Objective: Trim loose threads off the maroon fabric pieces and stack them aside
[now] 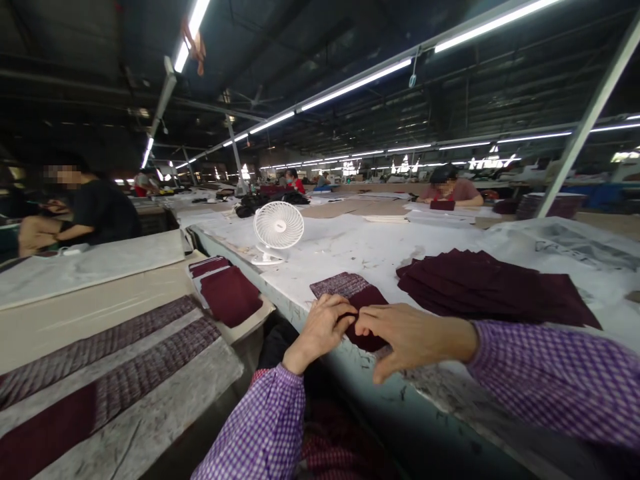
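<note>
A maroon fabric piece (373, 299) with a speckled, whitish band at its far end lies at the near edge of the white-covered table (345, 243). My left hand (323, 327) rests on its left side, with thumb and forefinger pinched together at the cloth. My right hand (407, 333) is beside it on the right, its fingers curled against the fabric and its thumb apart, pointing down. The fingertips of both hands nearly meet over the piece. What lies between the right fingertips is too small to make out.
A fanned pile of maroon pieces (480, 283) lies to the right. A white fan (279, 225) stands further back. On the left table (150, 293) are overlapping speckled strips (160, 353) and a maroon stack (230, 293). Other people sit at the left and across the table.
</note>
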A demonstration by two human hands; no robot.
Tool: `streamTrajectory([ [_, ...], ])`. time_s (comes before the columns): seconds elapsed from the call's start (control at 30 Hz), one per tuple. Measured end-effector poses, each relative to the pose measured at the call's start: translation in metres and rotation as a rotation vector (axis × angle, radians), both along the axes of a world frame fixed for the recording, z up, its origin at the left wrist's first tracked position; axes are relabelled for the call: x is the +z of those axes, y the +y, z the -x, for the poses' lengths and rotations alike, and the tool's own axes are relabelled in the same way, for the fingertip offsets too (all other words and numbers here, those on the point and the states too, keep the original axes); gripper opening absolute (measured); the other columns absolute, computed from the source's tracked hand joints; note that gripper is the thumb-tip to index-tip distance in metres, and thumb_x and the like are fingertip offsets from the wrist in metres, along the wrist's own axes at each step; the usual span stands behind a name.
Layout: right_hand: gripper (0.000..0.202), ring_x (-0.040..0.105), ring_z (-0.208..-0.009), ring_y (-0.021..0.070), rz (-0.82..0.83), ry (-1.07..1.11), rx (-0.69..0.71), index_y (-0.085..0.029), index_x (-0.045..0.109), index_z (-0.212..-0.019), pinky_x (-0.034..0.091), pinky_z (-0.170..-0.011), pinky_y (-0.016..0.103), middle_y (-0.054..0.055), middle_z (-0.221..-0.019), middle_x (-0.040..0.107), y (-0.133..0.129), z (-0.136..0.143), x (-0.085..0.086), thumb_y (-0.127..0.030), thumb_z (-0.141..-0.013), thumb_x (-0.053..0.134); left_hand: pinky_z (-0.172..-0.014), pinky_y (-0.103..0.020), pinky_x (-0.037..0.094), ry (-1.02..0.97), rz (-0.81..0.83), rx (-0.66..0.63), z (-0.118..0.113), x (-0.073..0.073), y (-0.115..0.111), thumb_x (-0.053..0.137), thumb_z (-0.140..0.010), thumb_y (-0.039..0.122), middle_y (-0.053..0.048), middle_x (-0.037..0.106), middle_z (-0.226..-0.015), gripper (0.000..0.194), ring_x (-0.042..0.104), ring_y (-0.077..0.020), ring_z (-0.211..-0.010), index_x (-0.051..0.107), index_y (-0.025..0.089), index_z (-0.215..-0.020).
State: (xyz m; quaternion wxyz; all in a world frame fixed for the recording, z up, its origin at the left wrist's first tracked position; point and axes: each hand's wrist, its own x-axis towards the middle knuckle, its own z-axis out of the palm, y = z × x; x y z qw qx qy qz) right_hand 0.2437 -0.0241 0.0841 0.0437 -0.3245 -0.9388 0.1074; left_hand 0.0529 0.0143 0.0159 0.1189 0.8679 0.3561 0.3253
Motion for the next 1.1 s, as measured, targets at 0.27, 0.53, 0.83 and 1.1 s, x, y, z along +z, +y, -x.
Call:
streamTrajectory([
  [0.27, 0.025, 0.052, -0.072, 0.014, -0.052, 0.157, -0.09, -0.016, 0.059, -0.075, 0.038, -0.066, 0.026, 0.004, -0.08, 0.058, 0.006, -0.004, -0.023, -0.03, -0.09, 0.044, -0.09, -0.036, 0.043, -0.583, 0.298, -0.067, 0.01, 0.001, 0.004, 0.055, -0.082, 0.029, -0.007, 0.061, -0.107, 0.027, 0.055, -0.0205, -0.101, 0.064, 0.019, -0.106],
  [0.53, 0.026, 0.048, -0.063, 0.0114, 0.32, 0.265, -0.129, -0.013, 0.059, -0.079, 0.036, -0.058, 0.023, 0.003, -0.073, 0.059, 0.025, -0.019, -0.021, -0.036, -0.084, 0.05, -0.074, -0.031, 0.048, -1.063, 0.268, 0.249, 0.043, 0.008, 0.027, 0.064, -0.073, 0.038, -0.004, 0.063, -0.083, 0.027, 0.059, -0.0165, -0.081, 0.064, 0.014, -0.083],
  [0.83, 0.027, 0.043, -0.058, 0.0091, 0.4, 0.298, -0.129, -0.013, 0.059, -0.078, 0.032, -0.053, 0.022, 0.001, -0.07, 0.057, 0.023, -0.018, -0.021, -0.038, -0.083, 0.049, -0.075, -0.035, 0.038, -0.052, -0.185, 0.071, 0.002, 0.011, -0.047, 0.053, -0.086, 0.035, -0.005, 0.06, -0.08, 0.021, 0.049, -0.0196, -0.081, 0.069, 0.024, -0.092],
  [1.1, 0.027, 0.044, -0.064, 0.0131, 0.533, 0.849, -0.514, -0.017, 0.054, -0.075, 0.034, -0.056, 0.025, 0.0, -0.07, 0.05, 0.028, -0.017, -0.035, -0.044, -0.076, 0.052, -0.074, -0.035, 0.037, 0.037, -0.282, 0.127, -0.001, -0.006, -0.06, 0.046, -0.09, 0.03, -0.006, 0.057, -0.083, 0.024, 0.047, -0.0193, -0.081, 0.066, 0.019, -0.094],
])
